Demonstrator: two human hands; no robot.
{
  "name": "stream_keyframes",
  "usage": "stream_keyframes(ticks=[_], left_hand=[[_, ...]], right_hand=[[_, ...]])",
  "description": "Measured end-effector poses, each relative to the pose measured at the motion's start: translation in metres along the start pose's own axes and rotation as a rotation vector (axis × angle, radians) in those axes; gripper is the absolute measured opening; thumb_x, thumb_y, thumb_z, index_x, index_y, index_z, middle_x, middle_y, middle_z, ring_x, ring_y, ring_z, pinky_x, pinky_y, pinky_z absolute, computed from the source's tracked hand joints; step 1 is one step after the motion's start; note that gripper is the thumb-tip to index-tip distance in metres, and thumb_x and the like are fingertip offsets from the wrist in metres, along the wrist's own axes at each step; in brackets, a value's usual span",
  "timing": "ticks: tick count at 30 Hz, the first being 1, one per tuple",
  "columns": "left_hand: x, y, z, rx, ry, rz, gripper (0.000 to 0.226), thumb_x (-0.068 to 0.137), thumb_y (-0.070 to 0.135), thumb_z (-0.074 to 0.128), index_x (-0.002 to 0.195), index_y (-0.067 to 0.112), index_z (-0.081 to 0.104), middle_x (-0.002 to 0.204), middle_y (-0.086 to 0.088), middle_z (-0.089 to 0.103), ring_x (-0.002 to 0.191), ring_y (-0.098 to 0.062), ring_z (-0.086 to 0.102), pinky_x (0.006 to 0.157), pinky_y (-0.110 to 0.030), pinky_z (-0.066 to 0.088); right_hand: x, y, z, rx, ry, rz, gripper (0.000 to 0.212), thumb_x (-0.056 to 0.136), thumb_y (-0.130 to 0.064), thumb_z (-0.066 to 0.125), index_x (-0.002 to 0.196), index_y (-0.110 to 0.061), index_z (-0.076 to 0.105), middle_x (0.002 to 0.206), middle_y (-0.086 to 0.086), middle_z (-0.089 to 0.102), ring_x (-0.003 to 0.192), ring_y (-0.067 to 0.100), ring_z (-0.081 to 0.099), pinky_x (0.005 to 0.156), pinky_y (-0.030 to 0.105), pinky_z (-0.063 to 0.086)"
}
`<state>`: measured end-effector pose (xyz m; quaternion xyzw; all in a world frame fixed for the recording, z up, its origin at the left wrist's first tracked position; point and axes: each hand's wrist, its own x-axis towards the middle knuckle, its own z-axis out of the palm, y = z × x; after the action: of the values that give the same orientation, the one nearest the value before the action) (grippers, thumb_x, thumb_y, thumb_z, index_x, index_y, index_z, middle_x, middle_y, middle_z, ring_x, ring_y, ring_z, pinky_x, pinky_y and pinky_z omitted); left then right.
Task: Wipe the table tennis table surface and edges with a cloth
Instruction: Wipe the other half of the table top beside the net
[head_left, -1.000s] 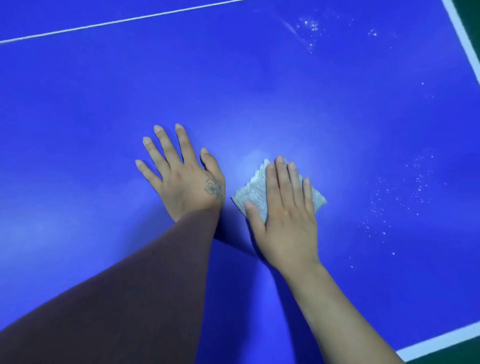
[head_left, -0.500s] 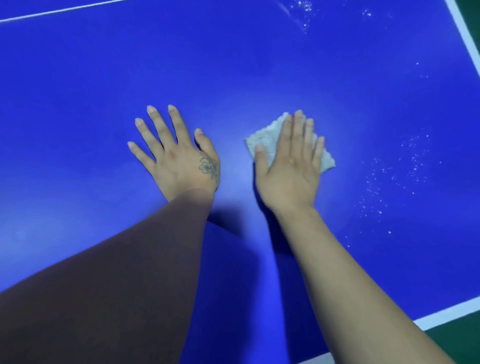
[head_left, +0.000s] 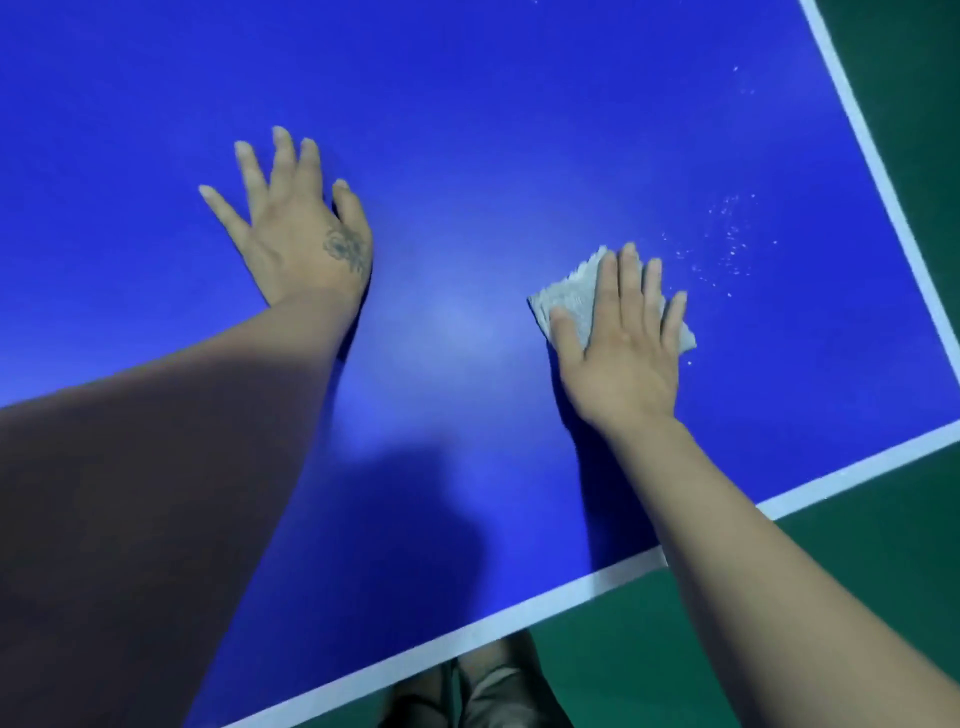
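Table (head_left: 519, 130): blue table tennis top w/ white border lines; near edge runs diagonally low in view, right edge runs up the far right side. Green floor (head_left: 779, 623) beyond both.
Cloth (head_left: 569, 296): small pale grey folded rag, flat on the table — sits toward the table's near-right corner, well inside both white lines. Left part pokes out past the thumb, a bit shows right of the little finger.
Right hand (head_left: 621, 343): palm down on the cloth, fingers straight & close together, pointing away from the near edge; thumb lies on the cloth's left part. Pressing it flat, not curled round it.
Left hand (head_left: 296, 234): flat on bare table, fingers spread & straight, holding nothing; flower tattoo near the thumb base. Well apart from the cloth, to its left & farther from the near edge. Slightly blurred.
Left forearm: in shadow, crosses the table's near-left area.
Specks (head_left: 727, 244): scatter of white bits on the table just right of & beyond the cloth, betw. it and the right border line.
Legs (head_left: 483, 691): person's trousers seen below the near edge — detail unclear.
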<state>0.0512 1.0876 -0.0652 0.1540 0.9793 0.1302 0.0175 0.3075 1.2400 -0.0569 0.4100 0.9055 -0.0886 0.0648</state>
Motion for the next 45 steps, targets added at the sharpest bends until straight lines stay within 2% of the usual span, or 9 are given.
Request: stream_keyframes(ticks=[4,8,13,16,19,29,36,41,45], left_hand=[[-0.018,0.001,-0.005,-0.177,-0.046,0.191,0.051,0.105,0.027,0.043,0.153,0.015,0.056,0.169,-0.006,0.042,0.163,-0.034,0.023,0.134,-0.055,0.006],[-0.056,0.027,-0.006,-0.339,-0.079,0.346,0.056,0.098,0.026,0.045,0.15,0.014,0.06,0.164,-0.013,0.048,0.16,-0.038,0.031,0.133,-0.051,0.011],[-0.093,0.071,0.005,-0.169,-0.124,0.443,0.06,0.1,0.029,0.044,0.157,0.015,0.052,0.169,-0.01,0.041,0.163,-0.036,0.021,0.134,-0.054,0.007],[-0.107,0.083,0.019,0.11,-0.045,0.404,0.065,0.11,0.045,0.026,0.169,0.021,0.027,0.178,-0.008,0.019,0.166,-0.035,0.007,0.133,-0.06,0.003],[-0.108,0.085,0.032,0.144,-0.041,0.368,0.069,0.11,0.053,0.014,0.173,0.023,0.012,0.18,-0.009,0.005,0.166,-0.034,0.0,0.132,-0.061,0.003],[-0.105,0.088,0.031,0.146,-0.048,0.341,0.065,0.111,0.046,0.013,0.172,0.024,0.014,0.18,-0.008,0.008,0.167,-0.032,0.002,0.133,-0.058,0.007],[-0.104,0.09,0.028,0.13,-0.048,0.34,0.062,0.112,0.042,0.017,0.172,0.025,0.018,0.18,-0.007,0.011,0.167,-0.03,0.003,0.133,-0.057,0.007],[-0.104,0.09,0.029,0.121,-0.048,0.337,0.061,0.113,0.041,0.022,0.172,0.024,0.02,0.18,-0.007,0.012,0.167,-0.029,0.003,0.133,-0.057,0.007],[-0.104,0.091,0.026,0.134,-0.058,0.331,0.062,0.112,0.041,0.022,0.172,0.024,0.019,0.18,-0.007,0.011,0.167,-0.029,0.002,0.133,-0.056,0.007]], right_hand=[[0.008,-0.046,0.011,0.07,0.013,0.039,0.078,0.106,-0.054,0.018,0.17,-0.012,0.001,0.178,0.007,-0.008,0.164,0.028,-0.012,0.131,0.052,-0.005],[-0.062,-0.089,0.028,0.126,0.075,-0.169,0.078,0.106,-0.049,0.037,0.169,-0.01,0.013,0.178,0.01,0.006,0.165,0.028,0.0,0.132,0.053,0.006],[-0.153,-0.056,0.037,0.124,-0.014,-0.245,0.073,0.112,-0.052,0.037,0.17,-0.015,0.012,0.178,0.001,0.001,0.165,0.02,-0.004,0.133,0.049,0.01],[-0.179,-0.015,0.036,0.037,-0.027,-0.213,0.074,0.111,-0.056,0.032,0.17,-0.018,0.009,0.178,-0.001,0.0,0.165,0.021,0.0,0.132,0.051,0.015],[-0.183,0.025,0.032,-0.026,-0.031,-0.146,0.077,0.109,-0.06,0.024,0.17,-0.016,0.008,0.179,0.001,0.001,0.165,0.024,0.001,0.131,0.054,0.016],[-0.065,0.036,0.019,0.044,0.106,0.191,0.078,0.108,-0.057,0.024,0.17,-0.011,0.008,0.178,0.007,0.004,0.165,0.026,-0.001,0.131,0.056,0.006],[-0.047,-0.017,0.018,0.07,0.114,0.013,0.076,0.108,-0.051,0.03,0.17,-0.013,0.009,0.178,0.005,0.002,0.165,0.023,-0.004,0.132,0.054,0.006],[-0.083,0.005,0.018,0.093,0.017,-0.17,0.075,0.111,-0.057,0.03,0.17,-0.017,0.007,0.178,-0.003,-0.002,0.164,0.017,-0.007,0.133,0.051,0.007],[-0.085,0.038,0.012,0.04,0.012,-0.105,0.083,0.107,-0.061,0.032,0.17,-0.016,0.002,0.178,-0.003,-0.006,0.164,0.018,-0.008,0.133,0.051,0.005]])
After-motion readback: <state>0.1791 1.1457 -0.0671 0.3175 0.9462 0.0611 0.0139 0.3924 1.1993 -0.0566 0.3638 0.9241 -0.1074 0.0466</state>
